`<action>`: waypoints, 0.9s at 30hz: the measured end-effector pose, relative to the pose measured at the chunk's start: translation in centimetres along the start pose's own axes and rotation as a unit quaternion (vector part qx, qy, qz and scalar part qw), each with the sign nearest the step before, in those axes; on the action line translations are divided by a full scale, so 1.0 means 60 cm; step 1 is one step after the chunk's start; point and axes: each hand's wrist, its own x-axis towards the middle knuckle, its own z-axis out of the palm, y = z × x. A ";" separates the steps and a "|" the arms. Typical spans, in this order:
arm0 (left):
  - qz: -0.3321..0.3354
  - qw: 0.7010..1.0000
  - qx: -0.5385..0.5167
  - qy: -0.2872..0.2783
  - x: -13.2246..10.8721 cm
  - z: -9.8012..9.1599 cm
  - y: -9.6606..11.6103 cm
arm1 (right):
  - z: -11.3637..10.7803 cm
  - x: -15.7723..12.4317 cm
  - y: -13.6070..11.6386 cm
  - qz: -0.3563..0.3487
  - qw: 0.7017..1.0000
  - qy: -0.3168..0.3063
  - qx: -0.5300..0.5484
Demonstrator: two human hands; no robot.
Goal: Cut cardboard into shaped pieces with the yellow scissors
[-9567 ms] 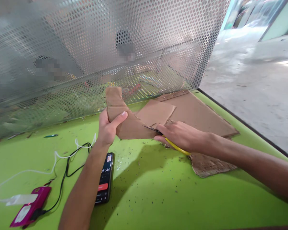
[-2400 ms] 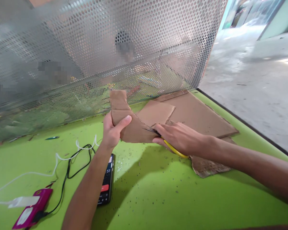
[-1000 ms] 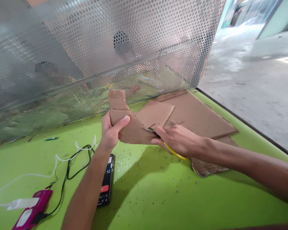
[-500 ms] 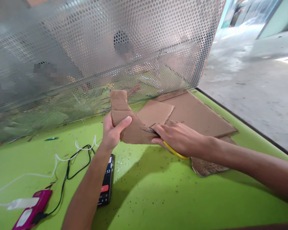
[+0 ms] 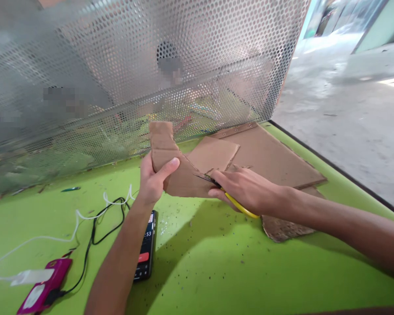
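Note:
A curved, boot-shaped piece of cardboard (image 5: 184, 177) is held up over the green table, its stem pointing away from me. My left hand (image 5: 156, 177) grips its left side, thumb flat on top and fingers behind. In my right hand (image 5: 243, 188) is a pair of scissors (image 5: 241, 208) with yellow handles. Their dark blades lie at the piece's upper right edge, partly covered by my fingers; how far they are apart I cannot tell. Under and beyond my right hand lie flat cardboard sheets (image 5: 269, 157) and a smaller cardboard square (image 5: 213, 153).
A perforated metal screen (image 5: 197, 57) stands along the table's back, with blurred people behind it. By my left forearm lies a phone (image 5: 147, 249). Further left are a magenta power strip (image 5: 46, 284), white and black cables (image 5: 92, 232) and a small green object (image 5: 71, 189). Crumbs dot the green table (image 5: 197, 271).
Almost nothing differs. The cardboard piece's upper end has tilted very slightly toward the left, and both hands keep their hold.

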 end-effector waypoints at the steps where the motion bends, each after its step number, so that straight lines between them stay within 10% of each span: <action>1: -0.001 1.000 0.000 -0.001 0.000 0.001 -0.001 | -0.002 0.000 0.000 -0.001 1.000 0.003 -0.006; 18: 0.000 1.000 0.000 -0.002 -0.001 0.004 -0.001 | -0.007 0.005 -0.011 0.053 0.998 -0.032 -0.032; 27: -0.002 1.000 -0.004 0.001 -0.003 0.004 0.002 | 0.007 -0.002 0.008 -0.026 0.994 0.029 0.099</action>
